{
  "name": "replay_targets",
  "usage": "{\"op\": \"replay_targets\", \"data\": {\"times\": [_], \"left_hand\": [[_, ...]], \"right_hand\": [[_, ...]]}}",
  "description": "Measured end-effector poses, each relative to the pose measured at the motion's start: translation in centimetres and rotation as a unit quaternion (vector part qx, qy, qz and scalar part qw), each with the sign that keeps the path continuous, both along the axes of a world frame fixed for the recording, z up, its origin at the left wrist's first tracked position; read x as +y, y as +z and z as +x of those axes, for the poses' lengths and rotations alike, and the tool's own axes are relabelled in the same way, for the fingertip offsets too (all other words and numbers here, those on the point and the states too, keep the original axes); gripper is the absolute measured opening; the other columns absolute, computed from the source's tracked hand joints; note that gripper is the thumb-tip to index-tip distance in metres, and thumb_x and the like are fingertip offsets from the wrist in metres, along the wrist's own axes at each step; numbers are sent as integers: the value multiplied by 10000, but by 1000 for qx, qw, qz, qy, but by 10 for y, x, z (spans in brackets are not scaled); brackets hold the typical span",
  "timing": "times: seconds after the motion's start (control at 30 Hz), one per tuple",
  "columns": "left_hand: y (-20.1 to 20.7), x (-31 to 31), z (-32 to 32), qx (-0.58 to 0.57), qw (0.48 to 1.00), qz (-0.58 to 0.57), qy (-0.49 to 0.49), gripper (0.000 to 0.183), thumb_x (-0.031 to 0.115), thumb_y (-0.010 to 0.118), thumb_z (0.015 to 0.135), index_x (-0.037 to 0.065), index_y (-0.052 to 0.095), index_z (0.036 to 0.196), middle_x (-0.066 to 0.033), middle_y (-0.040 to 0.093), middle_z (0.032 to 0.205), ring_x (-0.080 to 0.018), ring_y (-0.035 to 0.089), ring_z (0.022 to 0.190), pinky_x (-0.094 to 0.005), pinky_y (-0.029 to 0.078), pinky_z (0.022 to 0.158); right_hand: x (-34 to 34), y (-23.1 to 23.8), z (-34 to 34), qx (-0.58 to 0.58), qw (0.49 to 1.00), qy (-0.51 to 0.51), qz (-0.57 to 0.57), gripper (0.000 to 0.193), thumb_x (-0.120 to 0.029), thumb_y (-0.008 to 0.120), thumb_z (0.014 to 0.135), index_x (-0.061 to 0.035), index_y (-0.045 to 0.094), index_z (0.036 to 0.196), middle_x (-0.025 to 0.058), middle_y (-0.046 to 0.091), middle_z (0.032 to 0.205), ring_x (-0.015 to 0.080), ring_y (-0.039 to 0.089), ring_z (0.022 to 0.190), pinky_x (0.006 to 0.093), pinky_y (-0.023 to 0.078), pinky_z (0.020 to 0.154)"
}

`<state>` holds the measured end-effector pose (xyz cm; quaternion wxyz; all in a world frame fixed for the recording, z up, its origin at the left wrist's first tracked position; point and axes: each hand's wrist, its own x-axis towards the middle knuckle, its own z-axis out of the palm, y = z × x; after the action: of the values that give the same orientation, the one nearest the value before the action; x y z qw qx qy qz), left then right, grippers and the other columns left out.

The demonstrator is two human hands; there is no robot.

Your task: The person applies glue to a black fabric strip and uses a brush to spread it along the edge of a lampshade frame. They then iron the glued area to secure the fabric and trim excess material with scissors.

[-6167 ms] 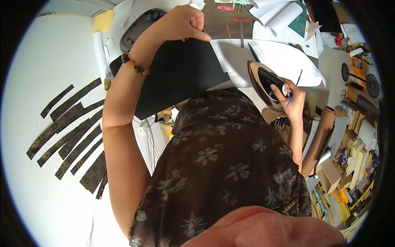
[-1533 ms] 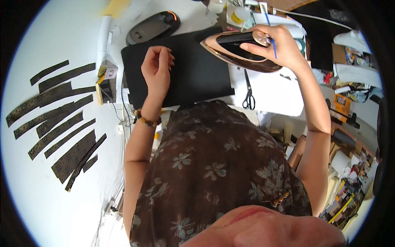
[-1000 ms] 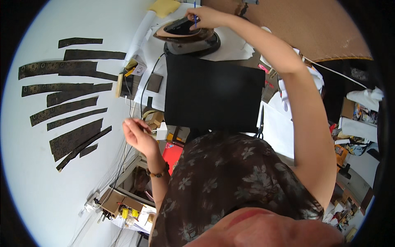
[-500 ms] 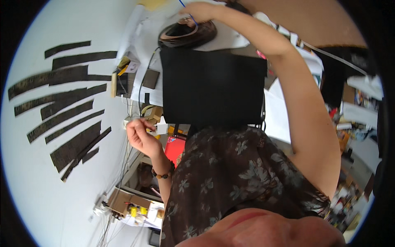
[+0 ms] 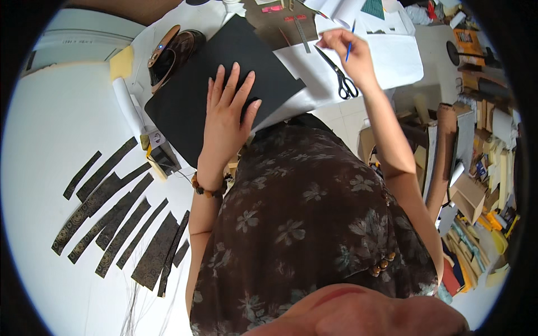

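Observation:
My left hand (image 5: 227, 115) lies flat on a stiff black sheet (image 5: 185, 101), fingers spread. The sheet sits at an angle on the table and overhangs toward my body. To the right, my right hand (image 5: 350, 53) is raised over the table, fingers closed around a slim blue pen-like stick (image 5: 348, 51). Thumb and forefinger are pinched together; whether anything else is between them cannot be made out. Just below that hand, black-handled scissors (image 5: 342, 78) lie on white paper. Beyond the sheet's left edge stands a dark iron (image 5: 176, 53) with a copper-coloured handle.
A metal ruler (image 5: 302, 35) and a red item (image 5: 273, 8) lie on the far part of the table. White paper rolls (image 5: 339, 10) are at the back. Dark patterned strips (image 5: 117, 213) hang on the wall at left. Cardboard and boxes (image 5: 468, 196) crowd the right side.
My left hand has come down from the air onto the black sheet. My right hand has moved from beside the iron to above the scissors, still with the blue stick. The view has turned.

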<state>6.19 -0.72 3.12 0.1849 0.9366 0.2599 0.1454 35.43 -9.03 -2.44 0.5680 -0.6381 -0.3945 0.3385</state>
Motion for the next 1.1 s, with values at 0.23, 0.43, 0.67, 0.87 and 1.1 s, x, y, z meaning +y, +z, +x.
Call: {"op": "replay_targets", "data": {"times": [0.23, 0.43, 0.67, 0.87, 1.1], "left_hand": [[-18, 5, 7, 29, 998, 58, -12, 451, 274, 610, 929, 211, 543, 1370, -110, 402, 1494, -373, 317, 1395, -495, 217, 1148], [-24, 13, 1, 1, 998, 49, -32, 457, 288, 671, 890, 223, 583, 1334, -119, 449, 1460, -382, 375, 1358, -467, 299, 1114], [-21, 22, 1, 42, 997, 54, -25, 520, 303, 761, 807, 256, 611, 1303, -34, 470, 1456, -302, 403, 1323, -409, 330, 1098], [-26, 21, 2, 11, 999, 45, -22, 532, 319, 785, 777, 274, 628, 1283, -7, 482, 1448, -289, 410, 1309, -404, 320, 1102], [-22, 37, -9, -1, 997, -20, -71, 415, 290, 695, 883, 227, 624, 1287, -27, 481, 1448, -269, 391, 1350, -387, 286, 1129]], "right_hand": [[-20, -26, -41, 83, 984, 124, 102, 322, -256, 536, 997, 18, 643, 1127, 127, 688, 1084, 194, 656, 1030, 299, 493, 954], [12, -52, -42, 113, 961, 198, 155, 367, -283, 472, 1024, 10, 638, 1168, 133, 678, 1129, 209, 651, 1059, 315, 497, 956], [8, -64, -49, 221, 951, 185, 111, 281, -228, 531, 989, -4, 640, 1119, 89, 673, 1076, 153, 634, 1005, 284, 497, 890], [-4, -54, -50, 139, 975, 155, 84, 301, -239, 509, 1007, -30, 661, 1161, 82, 690, 1114, 156, 656, 1020, 278, 507, 926], [-8, -43, -63, -47, 993, 29, 109, 269, -320, 625, 933, -88, 720, 1031, 56, 723, 900, 146, 681, 838, 275, 518, 771]]}}
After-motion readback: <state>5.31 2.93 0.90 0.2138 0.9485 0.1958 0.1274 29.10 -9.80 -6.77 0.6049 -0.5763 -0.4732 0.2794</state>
